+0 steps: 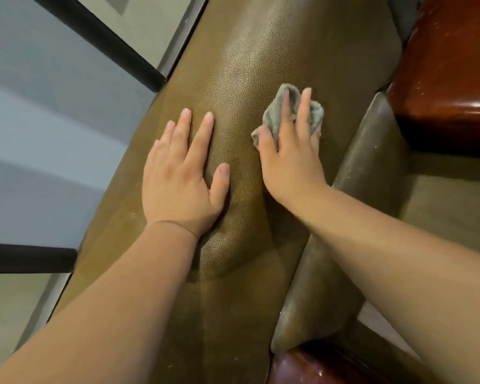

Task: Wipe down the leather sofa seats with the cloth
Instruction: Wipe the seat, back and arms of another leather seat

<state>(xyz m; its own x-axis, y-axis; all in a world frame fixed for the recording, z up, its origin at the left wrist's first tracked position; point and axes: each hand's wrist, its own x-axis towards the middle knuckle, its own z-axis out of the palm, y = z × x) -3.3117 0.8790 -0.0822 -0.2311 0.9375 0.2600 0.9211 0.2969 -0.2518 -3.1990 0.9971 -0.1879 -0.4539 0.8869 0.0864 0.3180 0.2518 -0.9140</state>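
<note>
Left hand (pixel 182 173) lies flat, palm down, on the brown leather sofa (pixel 241 65), its fingers straight and slightly spread, the thumb set off to its right; it holds nothing. The leather dents a little under the heel of this hand, and a curved crease runs across the cushion just below the wrist. Off to the left of this hand, beyond the sofa's edge, stand two black bars (pixel 100 37) against pale wall panels, one slanting above the hand, the other level below it.

Just to the right of the left hand, apart from it by a strip of bare leather, the right hand (pixel 291 159) presses a grey cloth (pixel 272 117) onto the same cushion. Its fingers lie stretched over the crumpled cloth, which bunches out past the fingertips and at both sides of the hand; whether the thumb tucks under the cloth cannot be told.

Right of the right hand, a darker, glossier leather cushion (pixel 372 151) runs alongside the forearm. Further right and above sits a polished reddish-brown wooden part (pixel 441 79), and a similar glossy piece (pixel 302 367) shows below the right forearm.
</note>
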